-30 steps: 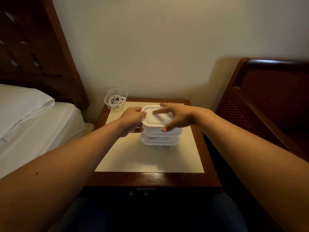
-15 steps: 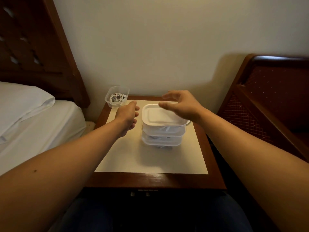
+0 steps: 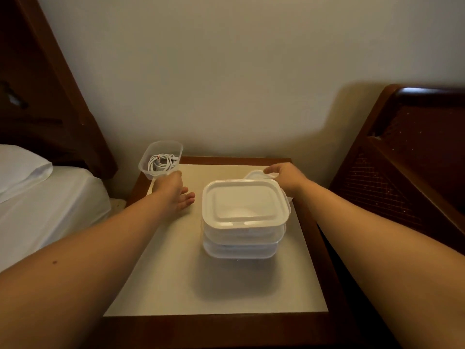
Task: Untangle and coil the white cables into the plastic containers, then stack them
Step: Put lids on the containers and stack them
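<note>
Once both hands had left the lidded stack (image 3: 243, 217), the left hand (image 3: 173, 195), fingers spread, reached the open container (image 3: 161, 159) at the surface's far-left corner, while the right hand (image 3: 286, 177) touched the loose lid (image 3: 256, 174), its grip indiscernible.

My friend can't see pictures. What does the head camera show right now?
Two lidded plastic containers sit stacked on a bedside table. The left hand reaches toward an open container holding a coiled white cable, while the right hand touches a loose lid behind the stack.

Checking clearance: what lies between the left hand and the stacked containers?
Head view: only bare tabletop separates the left hand from the stack; nothing lies in that gap.
</note>
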{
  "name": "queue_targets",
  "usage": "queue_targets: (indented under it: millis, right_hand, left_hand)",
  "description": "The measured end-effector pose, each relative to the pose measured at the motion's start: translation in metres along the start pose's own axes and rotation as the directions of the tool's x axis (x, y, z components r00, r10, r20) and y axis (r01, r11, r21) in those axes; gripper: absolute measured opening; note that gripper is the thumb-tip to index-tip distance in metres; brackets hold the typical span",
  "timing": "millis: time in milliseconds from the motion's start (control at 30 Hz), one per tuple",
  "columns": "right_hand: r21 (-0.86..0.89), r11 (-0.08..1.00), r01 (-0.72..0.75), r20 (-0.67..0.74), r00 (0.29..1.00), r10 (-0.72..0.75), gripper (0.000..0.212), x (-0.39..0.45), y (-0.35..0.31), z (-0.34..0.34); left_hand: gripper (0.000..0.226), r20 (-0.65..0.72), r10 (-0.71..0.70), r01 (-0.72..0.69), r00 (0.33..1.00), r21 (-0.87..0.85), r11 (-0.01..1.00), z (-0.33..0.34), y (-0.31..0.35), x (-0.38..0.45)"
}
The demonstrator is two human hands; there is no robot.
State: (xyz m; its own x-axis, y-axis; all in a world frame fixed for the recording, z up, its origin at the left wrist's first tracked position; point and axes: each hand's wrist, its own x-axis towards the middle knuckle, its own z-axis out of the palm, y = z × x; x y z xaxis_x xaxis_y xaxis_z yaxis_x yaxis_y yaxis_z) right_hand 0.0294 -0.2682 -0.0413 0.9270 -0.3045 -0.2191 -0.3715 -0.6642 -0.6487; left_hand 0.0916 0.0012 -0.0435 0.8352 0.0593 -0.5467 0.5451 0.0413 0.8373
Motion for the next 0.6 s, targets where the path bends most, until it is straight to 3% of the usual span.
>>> queue_targets:
  millis: [67, 100, 200, 233, 333, 600]
  right_hand:
    - [-0.131, 0.991, -0.025, 0.120, 0.992, 0.041, 0.073, 0.014, 0.007, 0.010]
    - [-0.206, 0.978, -0.026, 0.152, 0.987, 0.059, 0.073, 0.026, 0.013, 0.016]
    - [-0.361, 0.932, -0.026, 0.177, 0.980, 0.095, 0.026, 0.039, 0.012, 0.029]
    - [-0.361, 0.932, -0.029, 0.158, 0.983, 0.092, 0.022, 0.041, 0.012, 0.031]
    - [-0.314, 0.949, -0.003, 0.127, 0.991, 0.045, 0.041, 0.047, 0.016, 0.035]
    - [-0.307, 0.945, 0.108, 0.095, 0.992, -0.082, 0.035, 0.048, 0.010, 0.035]
  left_hand:
    - [0.054, -0.037, -0.029, 0.027, 0.999, -0.066, 0.997, 0.002, 0.001, 0.013]
    - [0.057, -0.056, -0.036, 0.031, 0.998, -0.084, 0.996, 0.002, 0.003, 0.019]
    - [0.059, -0.105, -0.030, 0.021, 0.994, -0.088, 0.996, 0.004, 0.006, 0.033]
    - [0.058, -0.108, -0.031, 0.022, 0.994, -0.084, 0.996, 0.005, 0.007, 0.035]
    - [0.054, -0.115, -0.036, 0.030, 0.993, -0.052, 0.998, 0.010, 0.009, 0.039]
    - [0.035, -0.180, 0.005, -0.014, 0.984, -0.052, 0.999, 0.007, 0.018, 0.042]
